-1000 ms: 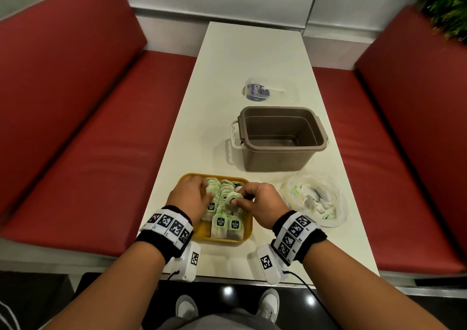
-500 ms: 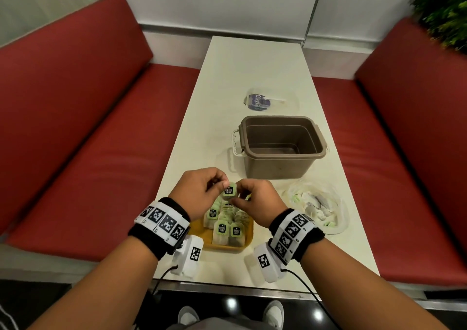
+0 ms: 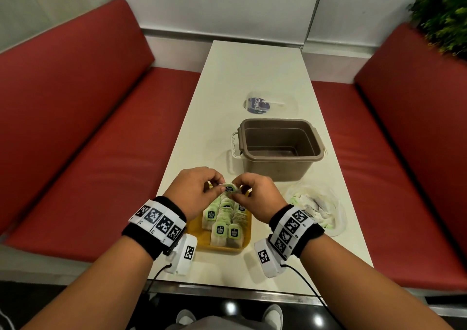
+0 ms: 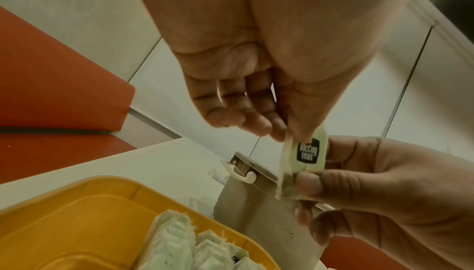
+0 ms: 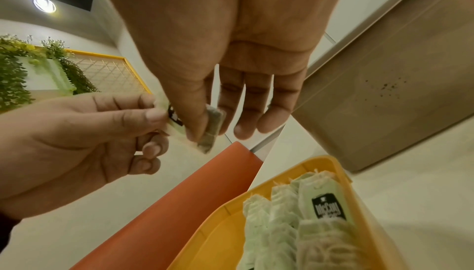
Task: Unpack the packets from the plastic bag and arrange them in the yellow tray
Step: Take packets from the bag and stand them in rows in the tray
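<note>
Green-tagged packet (image 3: 229, 188) pinched between both hands above the yellow tray (image 3: 194, 231).
Arranging step; next, I judge, seat it in a row.

Glossy yellow plastic tray (image 3: 195, 230). Thin, fibrous paper packets (image 3: 225, 224), smooth printed tags. Matt brown plastic bin (image 3: 279, 170); crinkled clear plastic bag (image 3: 333, 212).

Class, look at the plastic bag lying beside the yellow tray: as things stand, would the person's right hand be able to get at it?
Probably yes, once freed. The plastic bag lies open on the table just right of the right hand, nothing between them. But that hand and the left hand both pinch a packet above the yellow tray.
</note>
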Demonstrator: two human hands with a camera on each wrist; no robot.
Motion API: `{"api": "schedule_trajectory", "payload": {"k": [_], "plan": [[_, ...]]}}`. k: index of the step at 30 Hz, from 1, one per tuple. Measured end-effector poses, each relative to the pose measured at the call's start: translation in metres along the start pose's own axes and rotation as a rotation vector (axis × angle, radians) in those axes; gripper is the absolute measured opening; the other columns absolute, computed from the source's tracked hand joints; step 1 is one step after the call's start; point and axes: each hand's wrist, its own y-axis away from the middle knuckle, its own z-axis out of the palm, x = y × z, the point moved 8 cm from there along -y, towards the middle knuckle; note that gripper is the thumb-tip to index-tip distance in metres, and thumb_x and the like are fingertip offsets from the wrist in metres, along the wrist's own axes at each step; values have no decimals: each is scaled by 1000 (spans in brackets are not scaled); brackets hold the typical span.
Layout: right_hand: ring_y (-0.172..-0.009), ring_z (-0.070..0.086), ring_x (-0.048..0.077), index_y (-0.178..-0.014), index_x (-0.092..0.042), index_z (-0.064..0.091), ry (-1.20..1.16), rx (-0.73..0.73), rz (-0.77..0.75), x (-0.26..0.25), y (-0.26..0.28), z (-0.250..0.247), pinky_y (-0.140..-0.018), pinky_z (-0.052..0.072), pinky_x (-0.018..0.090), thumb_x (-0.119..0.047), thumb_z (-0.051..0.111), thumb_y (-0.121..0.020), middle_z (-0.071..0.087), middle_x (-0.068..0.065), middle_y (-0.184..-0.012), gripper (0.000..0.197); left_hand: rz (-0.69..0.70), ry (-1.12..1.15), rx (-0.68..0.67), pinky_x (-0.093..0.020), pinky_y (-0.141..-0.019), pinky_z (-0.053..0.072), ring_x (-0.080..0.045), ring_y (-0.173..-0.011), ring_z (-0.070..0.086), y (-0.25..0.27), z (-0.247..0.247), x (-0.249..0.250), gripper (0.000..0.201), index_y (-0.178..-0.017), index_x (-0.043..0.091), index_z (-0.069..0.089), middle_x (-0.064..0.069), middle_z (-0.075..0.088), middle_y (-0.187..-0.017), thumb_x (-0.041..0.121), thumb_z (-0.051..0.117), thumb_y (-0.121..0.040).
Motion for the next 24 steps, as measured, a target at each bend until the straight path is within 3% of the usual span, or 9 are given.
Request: {"api": "schedule_trajectory", "payload": {"k": [5, 9, 13, 15, 19, 21, 24], "plan": [[-72, 59, 13, -85, -17, 71, 31, -35, -3, -2, 1, 10, -67, 49, 28, -29, 80, -81, 63, -8, -78, 16, -13, -3, -24, -13, -63, 42, -2, -64, 56, 1, 6, 0, 3, -87, 26, 69, 15, 61, -70, 24, 71, -87], [-71, 51, 0, -101, -21, 69, 110, -57, 59, 15, 3, 13, -70, 43, 22, -29, 74, -86, 65, -9, -89, 18, -161, -98, -14, -18, -65, 42, -8, -74, 61, 2, 8, -33, 9, -84, 28, 64, 8, 66, -78, 21, 68, -89], [-91, 57, 16, -118, -20, 60, 227, -87, 195, 42, 8, 12, -79, 43, 26, -27, 68, -88, 62, -1, -103, 31, -343, -314, -193, -23, -72, 46, -17, -81, 63, 15, 30, -76, 15, -81, 29, 62, 1, 67, -89, 16, 64, -89], [-99, 59, 20, -128, -19, 52, 257, -132, 278, 54, 12, 15, -79, 44, 27, -29, 67, -88, 63, 3, -110, 43, -401, -369, -279, -23, -74, 48, -17, -83, 62, 22, 44, -88, 8, -89, 25, 66, 0, 65, -90, 17, 64, -89], [-101, 64, 28, -142, -19, 33, 237, -232, 411, 69, 20, 26, -87, 52, 38, -26, 61, -89, 69, 10, -108, 61, -475, -381, -315, -23, -71, 42, -20, -86, 60, 26, 64, -99, 9, -97, 23, 63, -1, 64, -91, 19, 64, -89], [-101, 65, 29, -144, -18, 30, 213, -260, 432, 71, 23, 29, -88, 53, 40, -23, 58, -89, 69, 11, -109, 62, -508, -345, -330, -24, -70, 43, -20, -86, 60, 29, 72, -104, 20, -96, 26, 56, -1, 66, -95, 24, 71, -83], [-98, 66, 28, -142, -16, 32, 178, -278, 424, 70, 24, 31, -87, 54, 41, -23, 57, -90, 70, 11, -106, 58, -531, -323, -337, -27, -74, 49, -20, -90, 63, 32, 80, -111, 54, -109, 25, 50, 1, 66, -99, 39, 83, -68]]}}
